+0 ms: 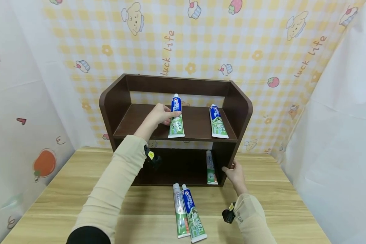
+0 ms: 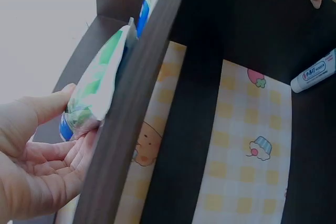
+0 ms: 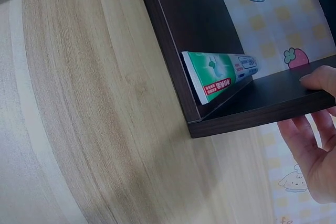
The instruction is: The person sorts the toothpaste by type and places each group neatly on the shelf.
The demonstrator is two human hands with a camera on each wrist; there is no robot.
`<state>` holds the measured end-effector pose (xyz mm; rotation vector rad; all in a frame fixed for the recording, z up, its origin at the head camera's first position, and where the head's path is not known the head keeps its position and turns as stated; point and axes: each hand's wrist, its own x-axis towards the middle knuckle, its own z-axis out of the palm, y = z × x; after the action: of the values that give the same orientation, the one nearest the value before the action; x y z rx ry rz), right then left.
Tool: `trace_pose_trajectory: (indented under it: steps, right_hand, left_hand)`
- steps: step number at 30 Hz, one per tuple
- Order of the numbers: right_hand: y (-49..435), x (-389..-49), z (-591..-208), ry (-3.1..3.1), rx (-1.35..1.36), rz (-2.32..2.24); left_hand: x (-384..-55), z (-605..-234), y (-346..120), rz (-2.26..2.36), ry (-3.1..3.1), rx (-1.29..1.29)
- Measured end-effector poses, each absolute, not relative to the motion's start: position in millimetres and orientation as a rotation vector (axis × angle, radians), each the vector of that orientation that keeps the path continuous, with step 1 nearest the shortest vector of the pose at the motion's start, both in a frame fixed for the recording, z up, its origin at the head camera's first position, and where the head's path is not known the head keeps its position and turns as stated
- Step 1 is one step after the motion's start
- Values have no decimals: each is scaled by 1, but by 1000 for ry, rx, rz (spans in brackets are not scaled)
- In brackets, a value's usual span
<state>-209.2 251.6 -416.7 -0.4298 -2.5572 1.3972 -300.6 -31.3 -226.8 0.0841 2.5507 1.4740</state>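
Observation:
My left hand (image 1: 159,116) pinches a blue-and-green toothpaste tube (image 1: 176,125) between thumb and fingers, over the upper board of a dark brown shelf (image 1: 140,118). In the left wrist view the held tube (image 2: 100,77) lies close along the board's front edge. My right hand (image 1: 236,174) grips the edge of the shelf's right side panel, with the thumb inside and fingers outside in the right wrist view. Right of the held tube, another blue-and-green tube (image 1: 218,122) lies on the upper board. A silver-and-green toothpaste tube (image 3: 218,74) lies on the lower board beside the right panel.
On the wooden table (image 1: 152,217) before the shelf lie a silver-and-green tube (image 1: 181,213) and a blue-and-green tube (image 1: 194,215), side by side. A yellow checked cloth (image 1: 195,44) hangs behind the shelf, and white cloth (image 1: 332,135) hangs along the sides.

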Motion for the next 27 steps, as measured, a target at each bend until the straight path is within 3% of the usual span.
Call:
trace_pose_trajectory:
  steps: [27]
  right_hand:
    - [250,-209,-418,-2544,-437,1439]
  left_hand:
    - [-318,-237,-22,1303,2632,-1]
